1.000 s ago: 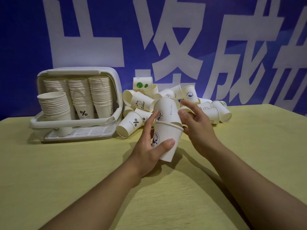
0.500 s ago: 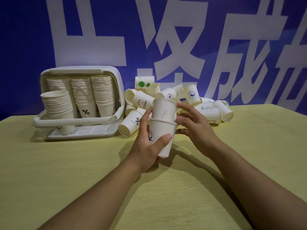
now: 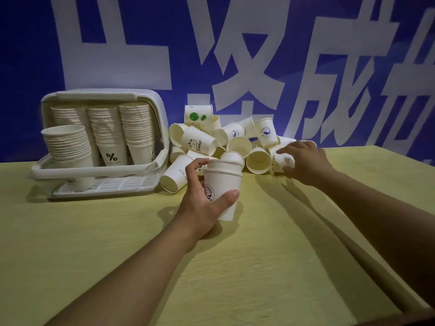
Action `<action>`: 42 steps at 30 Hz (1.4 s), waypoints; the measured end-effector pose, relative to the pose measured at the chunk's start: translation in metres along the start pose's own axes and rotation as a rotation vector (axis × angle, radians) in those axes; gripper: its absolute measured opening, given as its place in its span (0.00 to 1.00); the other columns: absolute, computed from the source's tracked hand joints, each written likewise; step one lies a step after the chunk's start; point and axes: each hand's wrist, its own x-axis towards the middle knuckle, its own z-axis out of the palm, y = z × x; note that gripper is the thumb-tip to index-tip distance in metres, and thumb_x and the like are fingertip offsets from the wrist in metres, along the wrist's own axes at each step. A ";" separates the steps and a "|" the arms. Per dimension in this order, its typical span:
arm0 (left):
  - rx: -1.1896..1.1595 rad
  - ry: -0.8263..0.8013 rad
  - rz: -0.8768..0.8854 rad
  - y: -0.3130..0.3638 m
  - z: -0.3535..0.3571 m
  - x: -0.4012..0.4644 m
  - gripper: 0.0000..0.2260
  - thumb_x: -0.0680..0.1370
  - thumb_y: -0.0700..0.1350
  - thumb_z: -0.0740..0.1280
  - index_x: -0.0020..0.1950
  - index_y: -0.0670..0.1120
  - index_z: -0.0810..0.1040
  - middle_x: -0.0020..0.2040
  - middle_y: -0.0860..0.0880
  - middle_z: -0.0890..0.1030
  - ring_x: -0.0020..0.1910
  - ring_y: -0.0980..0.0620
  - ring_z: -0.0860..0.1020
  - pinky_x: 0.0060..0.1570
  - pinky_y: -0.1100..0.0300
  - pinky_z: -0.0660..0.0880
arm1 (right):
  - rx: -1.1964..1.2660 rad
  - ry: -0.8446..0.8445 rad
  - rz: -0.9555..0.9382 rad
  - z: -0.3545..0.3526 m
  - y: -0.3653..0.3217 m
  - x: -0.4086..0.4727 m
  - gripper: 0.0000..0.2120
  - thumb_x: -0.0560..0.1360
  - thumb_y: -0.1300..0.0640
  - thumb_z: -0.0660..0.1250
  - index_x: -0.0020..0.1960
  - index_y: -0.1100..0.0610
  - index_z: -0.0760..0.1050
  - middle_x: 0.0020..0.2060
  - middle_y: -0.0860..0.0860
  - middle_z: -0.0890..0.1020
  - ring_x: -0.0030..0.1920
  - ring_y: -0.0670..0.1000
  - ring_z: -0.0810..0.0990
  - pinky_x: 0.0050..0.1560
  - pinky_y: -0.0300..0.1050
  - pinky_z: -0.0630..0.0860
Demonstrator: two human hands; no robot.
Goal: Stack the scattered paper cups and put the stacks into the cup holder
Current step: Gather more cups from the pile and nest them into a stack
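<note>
My left hand (image 3: 202,201) grips a short stack of two nested white paper cups (image 3: 222,184), upright just above the table. My right hand (image 3: 303,161) is stretched out over the right side of the loose cup pile (image 3: 235,142), fingers spread around a white cup (image 3: 282,162) lying there; whether it grips that cup is unclear. The white cup holder (image 3: 106,172) stands at the back left with its lid up. It holds three tall stacks at the back (image 3: 122,132) and a shorter stack (image 3: 67,147) at the front left.
The yellow-green table (image 3: 235,267) runs from the pile to me. A blue banner (image 3: 211,43) with large white characters closes off the back. One cup (image 3: 175,176) from the pile lies on its side close to the holder's right edge.
The upper cup has sunk fully into the one in my left hand. My right hand has let go of it and moved right and back to the pile.
</note>
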 end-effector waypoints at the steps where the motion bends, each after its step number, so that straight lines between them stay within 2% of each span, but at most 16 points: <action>1: 0.004 -0.007 -0.004 0.000 0.000 0.000 0.33 0.59 0.64 0.73 0.58 0.71 0.58 0.54 0.50 0.79 0.39 0.60 0.81 0.37 0.63 0.78 | -0.053 -0.033 -0.021 0.005 0.007 0.003 0.27 0.75 0.47 0.71 0.72 0.45 0.69 0.73 0.49 0.70 0.73 0.56 0.64 0.70 0.62 0.63; 5: -0.015 -0.008 0.007 -0.002 0.001 0.000 0.36 0.61 0.62 0.74 0.61 0.73 0.56 0.55 0.52 0.78 0.42 0.60 0.82 0.39 0.63 0.79 | -0.179 -0.082 -0.085 0.016 0.017 0.009 0.34 0.75 0.45 0.71 0.76 0.45 0.61 0.75 0.48 0.68 0.75 0.55 0.63 0.71 0.63 0.59; 8: -0.037 -0.022 0.059 -0.002 0.001 -0.001 0.40 0.65 0.57 0.75 0.67 0.78 0.54 0.62 0.60 0.73 0.50 0.64 0.80 0.43 0.66 0.78 | -0.323 -0.065 -0.133 0.023 0.018 0.012 0.36 0.75 0.46 0.70 0.77 0.45 0.56 0.74 0.49 0.68 0.74 0.57 0.62 0.70 0.62 0.59; 10: -0.038 -0.051 0.067 -0.002 0.002 -0.001 0.39 0.64 0.60 0.74 0.67 0.78 0.57 0.65 0.62 0.72 0.54 0.63 0.79 0.46 0.65 0.79 | -0.386 -0.040 -0.174 0.023 0.019 0.013 0.36 0.74 0.44 0.70 0.77 0.45 0.57 0.72 0.50 0.69 0.72 0.58 0.63 0.71 0.61 0.60; 14: -0.010 -0.067 0.044 -0.001 0.004 -0.004 0.37 0.64 0.58 0.75 0.67 0.72 0.60 0.58 0.56 0.77 0.46 0.60 0.81 0.42 0.63 0.80 | -0.394 0.021 -0.213 0.020 0.020 0.010 0.37 0.70 0.38 0.72 0.73 0.45 0.62 0.68 0.51 0.72 0.68 0.58 0.67 0.69 0.59 0.63; 16: -0.002 -0.069 0.041 0.000 0.005 -0.004 0.36 0.66 0.54 0.75 0.69 0.67 0.61 0.56 0.54 0.78 0.43 0.61 0.81 0.39 0.65 0.78 | -0.271 0.081 -0.147 0.015 0.018 0.004 0.36 0.69 0.37 0.72 0.72 0.46 0.64 0.67 0.51 0.74 0.66 0.57 0.69 0.67 0.59 0.64; 19: 0.013 -0.098 0.031 0.000 0.005 -0.005 0.36 0.63 0.59 0.75 0.68 0.67 0.62 0.56 0.54 0.78 0.44 0.60 0.81 0.40 0.64 0.77 | 0.340 0.268 0.027 0.000 -0.001 -0.013 0.33 0.69 0.46 0.76 0.70 0.47 0.67 0.63 0.50 0.75 0.62 0.55 0.72 0.63 0.56 0.71; 22: 0.016 -0.200 0.011 -0.003 0.006 -0.005 0.35 0.61 0.61 0.74 0.66 0.71 0.65 0.59 0.54 0.79 0.49 0.57 0.81 0.45 0.63 0.78 | 0.977 0.415 0.102 -0.018 -0.037 -0.038 0.30 0.71 0.54 0.76 0.67 0.48 0.64 0.57 0.45 0.73 0.54 0.48 0.76 0.51 0.45 0.80; 25: 0.029 -0.267 0.007 -0.003 0.006 -0.007 0.36 0.62 0.62 0.74 0.69 0.72 0.65 0.64 0.60 0.75 0.56 0.61 0.79 0.52 0.65 0.77 | 1.275 0.459 0.055 -0.027 -0.072 -0.062 0.29 0.73 0.59 0.74 0.65 0.44 0.61 0.55 0.43 0.72 0.54 0.48 0.79 0.49 0.44 0.82; 27: 0.035 -0.268 0.010 -0.002 0.005 -0.008 0.37 0.63 0.62 0.74 0.69 0.75 0.64 0.67 0.63 0.73 0.59 0.63 0.77 0.56 0.65 0.76 | 1.352 0.418 -0.053 -0.027 -0.087 -0.073 0.31 0.73 0.62 0.73 0.65 0.39 0.62 0.58 0.48 0.72 0.54 0.49 0.80 0.46 0.40 0.82; 29: 0.022 -0.255 0.015 -0.002 0.004 -0.009 0.40 0.63 0.62 0.75 0.71 0.76 0.61 0.69 0.63 0.73 0.62 0.62 0.76 0.60 0.60 0.76 | 1.338 0.310 -0.162 -0.020 -0.093 -0.079 0.26 0.73 0.63 0.72 0.64 0.42 0.68 0.61 0.49 0.73 0.55 0.50 0.81 0.46 0.43 0.82; 30: 0.004 -0.249 0.012 -0.002 0.004 -0.009 0.42 0.64 0.60 0.75 0.73 0.75 0.59 0.70 0.61 0.73 0.62 0.61 0.77 0.58 0.60 0.77 | 1.341 0.260 -0.184 -0.016 -0.095 -0.081 0.21 0.73 0.60 0.72 0.62 0.44 0.71 0.61 0.49 0.74 0.55 0.51 0.81 0.47 0.45 0.82; 33: -0.042 -0.225 -0.014 -0.001 0.004 -0.009 0.44 0.66 0.57 0.76 0.76 0.72 0.56 0.66 0.57 0.77 0.53 0.56 0.82 0.39 0.63 0.79 | 1.391 0.202 -0.162 -0.010 -0.099 -0.085 0.09 0.74 0.49 0.68 0.51 0.51 0.73 0.55 0.53 0.78 0.51 0.50 0.81 0.46 0.47 0.80; 35: -0.050 -0.206 -0.019 -0.002 0.004 -0.008 0.43 0.64 0.59 0.76 0.74 0.73 0.57 0.64 0.57 0.77 0.54 0.53 0.82 0.43 0.56 0.81 | 1.405 0.237 -0.141 -0.009 -0.100 -0.087 0.07 0.78 0.54 0.68 0.52 0.52 0.71 0.50 0.53 0.77 0.46 0.43 0.79 0.45 0.45 0.79; 39: -0.035 -0.183 -0.044 -0.005 0.003 -0.007 0.41 0.63 0.60 0.76 0.71 0.73 0.59 0.63 0.52 0.78 0.52 0.50 0.83 0.48 0.47 0.83 | 1.375 0.195 -0.123 -0.006 -0.101 -0.087 0.22 0.78 0.55 0.68 0.69 0.42 0.66 0.48 0.53 0.74 0.45 0.41 0.79 0.48 0.38 0.78; 42: -0.041 -0.142 -0.064 -0.010 0.002 -0.005 0.40 0.62 0.62 0.76 0.69 0.70 0.60 0.61 0.45 0.79 0.52 0.44 0.83 0.50 0.40 0.82 | 1.340 0.183 -0.104 -0.005 -0.099 -0.085 0.20 0.75 0.50 0.67 0.66 0.39 0.72 0.45 0.52 0.75 0.49 0.54 0.78 0.52 0.51 0.80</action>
